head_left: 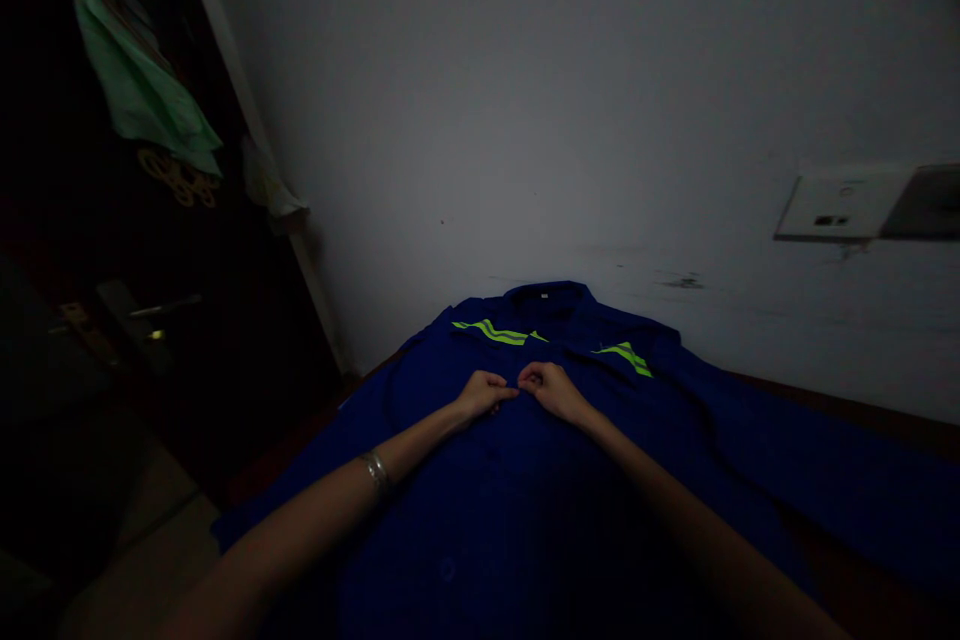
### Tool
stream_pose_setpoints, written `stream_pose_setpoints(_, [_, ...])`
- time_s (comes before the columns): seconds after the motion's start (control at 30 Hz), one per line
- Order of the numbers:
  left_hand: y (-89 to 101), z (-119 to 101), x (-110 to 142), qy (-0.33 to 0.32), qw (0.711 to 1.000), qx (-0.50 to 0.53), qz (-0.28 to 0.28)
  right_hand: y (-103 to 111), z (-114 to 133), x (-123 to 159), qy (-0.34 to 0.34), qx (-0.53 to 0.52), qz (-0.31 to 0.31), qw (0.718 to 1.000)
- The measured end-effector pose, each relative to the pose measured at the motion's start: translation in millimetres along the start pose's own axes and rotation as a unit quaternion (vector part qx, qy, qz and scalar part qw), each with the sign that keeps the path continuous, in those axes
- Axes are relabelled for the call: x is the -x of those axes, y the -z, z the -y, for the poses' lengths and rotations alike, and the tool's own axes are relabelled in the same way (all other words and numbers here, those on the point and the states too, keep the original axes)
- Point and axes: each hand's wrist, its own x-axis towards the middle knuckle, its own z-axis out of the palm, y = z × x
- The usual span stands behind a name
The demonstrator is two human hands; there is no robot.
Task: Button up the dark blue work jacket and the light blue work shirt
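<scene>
A dark blue work jacket (450, 460) with yellow-green reflective strips lies spread out, its collar toward the wall and its sleeves out to both sides. Over the middle of its front, below the strips, my left hand (484, 394) and my right hand (549, 388) almost meet at the fingertips. Both hands are closed in a pinch on the jacket's front edge. Whatever small part sits between the fingertips is too dark to make out. A silvery bracelet (375, 470) circles my left wrist.
Behind the jacket rises a pale wall (562, 120) with a socket plate (840, 205) at the right. At the left stands a dark door (247, 320) with a metal handle (161, 308). A green cloth (142, 90) hangs on it. A brown surface edge (915, 422) shows beneath the jacket.
</scene>
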Motion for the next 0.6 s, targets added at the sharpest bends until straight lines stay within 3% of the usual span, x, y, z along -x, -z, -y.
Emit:
stream_pose_setpoints(0.37, [-1.4,11,-1,-0.025,1.000,-0.007,-0.002,-3,5,1,0.006,0.059,-0.010,0.998])
stream_pose_setpoints(0.47, [-1.0,14,-2,-0.028,1.000,0.005,0.000,-3,12,6,0.046,0.143,-0.019,0.988])
stream_pose_setpoints(0.6, [0.1,18,-4,-0.036,0.999,0.026,0.013,0,25,14,0.138,0.265,-0.016,0.954])
